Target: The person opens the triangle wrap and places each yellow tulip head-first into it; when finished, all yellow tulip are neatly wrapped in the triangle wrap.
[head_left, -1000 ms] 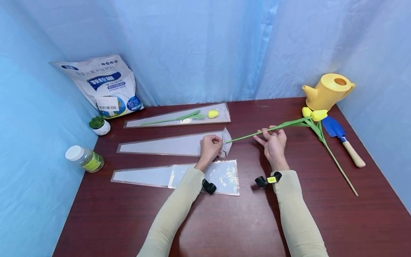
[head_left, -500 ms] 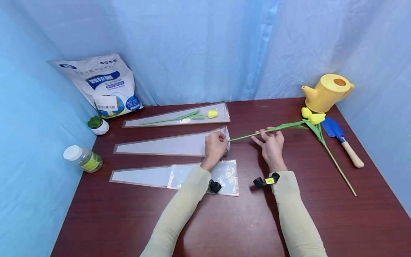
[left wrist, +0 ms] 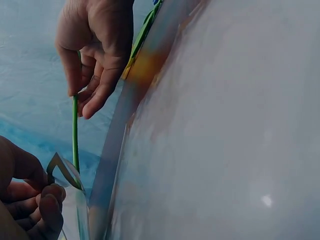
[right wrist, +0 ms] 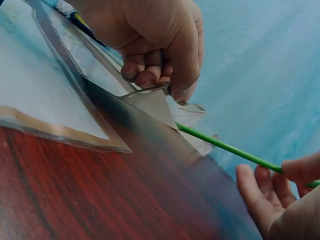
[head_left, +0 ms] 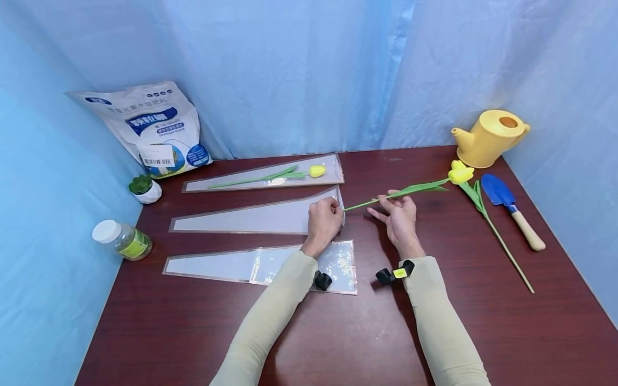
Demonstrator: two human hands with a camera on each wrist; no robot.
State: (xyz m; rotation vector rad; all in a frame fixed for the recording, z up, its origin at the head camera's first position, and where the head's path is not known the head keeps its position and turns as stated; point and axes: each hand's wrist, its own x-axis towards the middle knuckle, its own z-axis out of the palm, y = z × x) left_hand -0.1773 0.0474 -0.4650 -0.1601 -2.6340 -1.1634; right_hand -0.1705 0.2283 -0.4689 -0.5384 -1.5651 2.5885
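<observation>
My left hand (head_left: 324, 221) pinches the open wide end of the middle clear-and-white flower sleeve (head_left: 241, 217), its lip lifted between thumb and fingers (left wrist: 49, 200). In my right hand (head_left: 402, 224) a yellow tulip (head_left: 415, 188) is held by its green stem, the bloom pointing right. The stem's (right wrist: 225, 146) lower end passes into the raised sleeve mouth, seen in both wrist views; how deep it reaches is partly hidden. A far sleeve (head_left: 232, 183) has another yellow tulip (head_left: 285, 176) lying along it. Nearest me lies a third sleeve (head_left: 212, 264), partly under the left forearm.
Another tulip (head_left: 502, 244) lies at the right beside a blue trowel (head_left: 504, 198) with a wooden handle. Behind them stands a yellow watering can (head_left: 487, 140). At the left are a fertilizer bag (head_left: 159, 128), a small potted succulent (head_left: 146, 190) and a white-capped jar (head_left: 124, 240).
The right hand has moved slightly left with the tulip, its stem now entering the sleeve mouth. The left hand shifted a little right along the sleeve's edge, still pinching it.
</observation>
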